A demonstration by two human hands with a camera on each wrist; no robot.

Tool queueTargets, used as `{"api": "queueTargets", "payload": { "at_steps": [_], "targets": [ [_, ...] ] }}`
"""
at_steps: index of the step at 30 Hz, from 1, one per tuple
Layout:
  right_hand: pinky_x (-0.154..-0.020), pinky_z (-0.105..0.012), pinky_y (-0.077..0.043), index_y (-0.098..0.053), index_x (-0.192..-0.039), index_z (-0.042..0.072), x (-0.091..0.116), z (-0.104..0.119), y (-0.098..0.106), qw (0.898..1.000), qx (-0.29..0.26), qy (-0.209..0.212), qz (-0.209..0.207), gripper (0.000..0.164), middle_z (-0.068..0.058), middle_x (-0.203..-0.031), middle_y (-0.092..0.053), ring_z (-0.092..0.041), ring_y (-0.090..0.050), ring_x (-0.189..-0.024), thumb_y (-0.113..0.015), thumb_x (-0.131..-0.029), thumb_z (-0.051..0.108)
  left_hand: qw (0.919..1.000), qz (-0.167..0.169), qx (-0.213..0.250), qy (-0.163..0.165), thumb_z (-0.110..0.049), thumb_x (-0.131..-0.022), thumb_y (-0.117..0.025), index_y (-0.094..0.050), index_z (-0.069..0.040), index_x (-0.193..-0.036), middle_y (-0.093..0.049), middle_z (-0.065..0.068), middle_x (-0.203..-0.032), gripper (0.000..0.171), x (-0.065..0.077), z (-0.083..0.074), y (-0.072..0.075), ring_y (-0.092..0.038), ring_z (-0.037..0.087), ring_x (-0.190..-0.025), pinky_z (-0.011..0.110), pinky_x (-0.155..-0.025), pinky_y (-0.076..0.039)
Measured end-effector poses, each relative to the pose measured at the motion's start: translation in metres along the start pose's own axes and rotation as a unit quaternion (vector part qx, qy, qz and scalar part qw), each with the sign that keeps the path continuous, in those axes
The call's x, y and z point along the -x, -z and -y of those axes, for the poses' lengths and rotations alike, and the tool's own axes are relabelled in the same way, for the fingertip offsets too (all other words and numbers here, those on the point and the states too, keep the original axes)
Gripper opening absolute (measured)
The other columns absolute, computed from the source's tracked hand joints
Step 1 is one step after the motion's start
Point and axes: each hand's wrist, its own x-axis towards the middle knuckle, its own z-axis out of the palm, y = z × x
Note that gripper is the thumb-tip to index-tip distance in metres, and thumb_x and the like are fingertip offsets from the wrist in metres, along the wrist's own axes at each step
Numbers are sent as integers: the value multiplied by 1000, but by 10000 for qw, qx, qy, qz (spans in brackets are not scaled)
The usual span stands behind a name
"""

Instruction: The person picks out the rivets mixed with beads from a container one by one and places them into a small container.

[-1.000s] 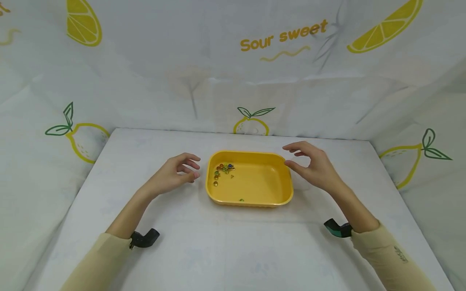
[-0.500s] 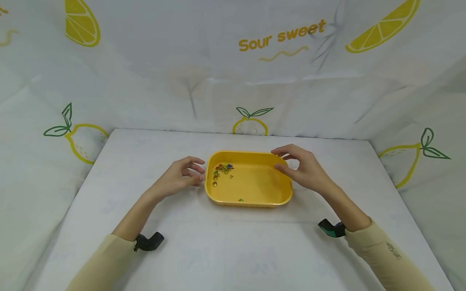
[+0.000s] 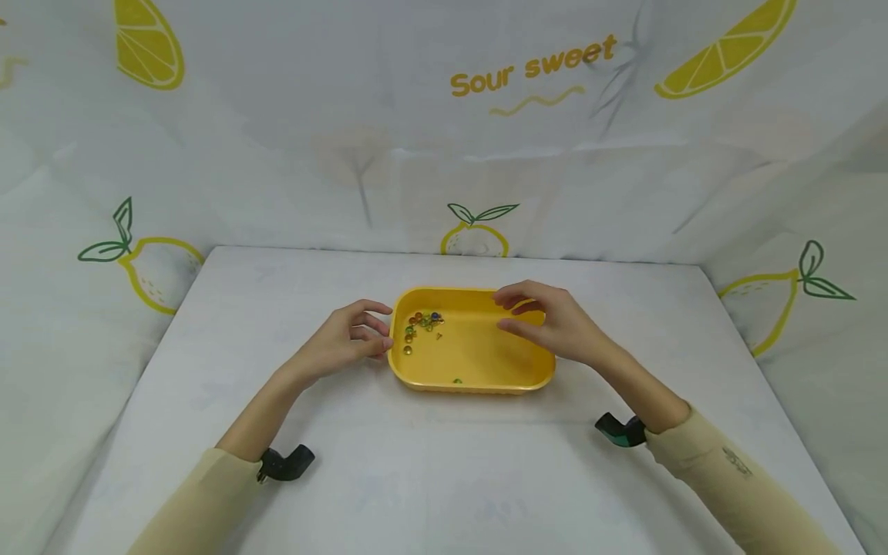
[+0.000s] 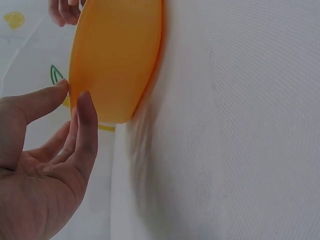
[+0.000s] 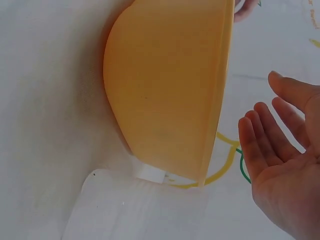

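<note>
Beige slvs [image 3: 194, 505], blk wrist cams [image 3: 290, 462]

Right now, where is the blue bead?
In the head view, the blue bead lies in the left half of the yellow tray, beside other beads.

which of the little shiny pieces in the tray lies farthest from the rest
The green piece by the near wall of the yellow tray, slightly left of middle. It sits alone; the other pieces gather toward the tray's left end.

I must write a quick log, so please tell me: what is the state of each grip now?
Left grip: open, at the left end of the yellow tray; touch unclear.
Right grip: open, above the tray's right side, holding nothing.
</note>
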Motion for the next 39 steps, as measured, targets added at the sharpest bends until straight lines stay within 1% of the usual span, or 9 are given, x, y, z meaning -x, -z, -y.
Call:
{"api": "queueTargets", "payload": {
  "at_steps": [3,7,9,11,16,22,28,35,39],
  "targets": [
    [-101,-44,-64,-72,-131,8,-3,2,-2,9999,-57,-38,80,38,-8,-121,-78,-30,-75,-110,-84,-95,13,10000,-8,-58,2,-12,-99,-78,-52,-7,-151,-69,19,-123,58,0,-1,0,-78,27,-97,37,-89,-67],
    [-97,-32,-64,-72,-132,7,-6,5,-5,9997,-149,-78,172,37,-8,-115,-79,-20,-75,-102,-82,-97,14,10000,18,-84,-9,-14,-99,-79,-51,-7,-151,-69,18,-122,59,0,-2,0,-78,28,-97,36,-89,-67],
    [-95,-26,-63,-72,-131,6,-8,6,-7,9995,-206,-99,211,36,-8,-113,-79,-18,-75,-101,-82,-97,13,10000,27,-58,-16,-13,-99,-79,-51,-7,-151,-69,18,-121,59,0,-2,0,-78,28,-98,36,-89,-67],
    [-94,-23,-62,-73,-130,6,-10,7,-8,9992,-296,-106,265,35,-8,-112,-79,-18,-75,-100,-82,-97,13,10000,36,-31,-8,-13,-99,-79,-51,-7,-151,-69,18,-121,59,0,-3,0,-78,30,-99,36,-89,-67],
    [-93,-23,-62,-74,-127,6,-16,9,-14,9976,-517,-165,420,31,-7,-109,-80,-20,-76,-101,-81,-97,12,10000,71,53,-14,-11,-99,-77,-49,-6,-151,-69,18,-120,59,0,-1,-1,-77,30,-99,37,-89,-67],
    [-92,-21,-61,-74,-127,5,-22,11,-18,9963,-524,-331,594,30,-7,-109,-80,-19,-75,-101,-80,-99,14,9999,90,78,5,-12,-101,-76,-49,-7,-151,-69,17,-120,58,0,-2,-2,-78,30,-99,37,-89,-67],
    [-89,-24,-63,-75,-125,5,-30,12,-19,9945,-559,-441,765,28,-7,-107,-80,-19,-76,-97,-80,-98,12,9999,84,100,4,-10,-100,-75,-49,-7,-151,-69,17,-120,57,1,-2,-2,-77,28,-98,36,-89,-67],
    [-92,-28,-65,-74,-126,2,-39,11,-20,9927,-485,-502,981,30,-8,-109,-81,-19,-77,-98,-80,-98,11,9999,80,139,6,-9,-100,-76,-49,-6,-151,-69,17,-119,58,-1,0,-1,-77,26,-97,34,-87,-67],
    [-92,-29,-65,-74,-127,0,-46,12,-21,9904,-571,-541,1135,30,-11,-110,-81,-21,-77,-99,-78,-99,9,9999,65,120,13,-10,-100,-75,-49,-6,-151,-69,17,-119,57,-1,1,-1,-77,25,-96,33,-87,-67]
  ]
}}
